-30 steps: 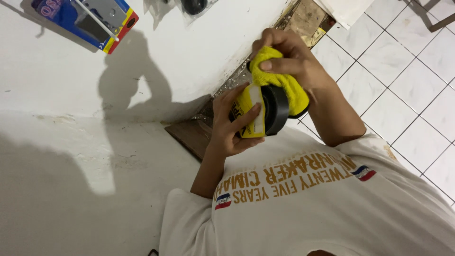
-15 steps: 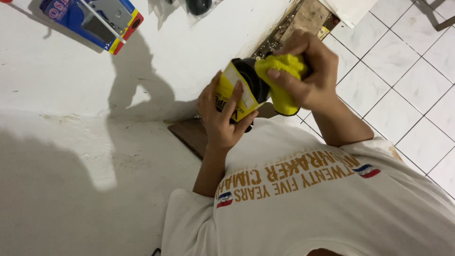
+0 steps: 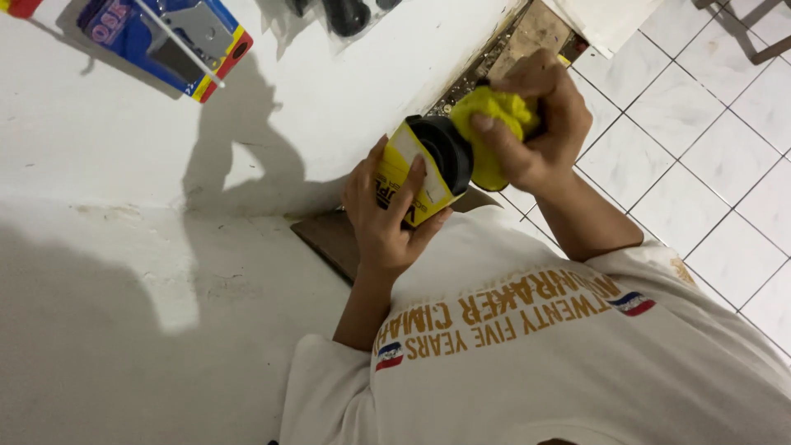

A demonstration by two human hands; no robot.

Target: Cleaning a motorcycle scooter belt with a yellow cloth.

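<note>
My left hand [image 3: 381, 216] grips a black round part [image 3: 445, 151] that sits in a yellow card package [image 3: 405, 173], held up in front of my chest. My right hand [image 3: 540, 124] is closed on a crumpled yellow cloth [image 3: 493, 124] and presses it against the black part's right side. Both hands hover above the edge where a white wall meets the tiled floor. My white T-shirt [image 3: 560, 363] with gold lettering fills the lower right.
A blue and yellow blister pack [image 3: 165, 41] hangs on the white wall [image 3: 124, 247] at upper left, with dark bagged items [image 3: 346, 12] beside it. A brown board [image 3: 329, 239] lies under my left hand. Debris fills a gap [image 3: 527, 37] beside white floor tiles [image 3: 700, 165].
The package has turned in my left hand, and its black part now faces right. My right hand with the yellow cloth moved from over the top to the part's right side.
</note>
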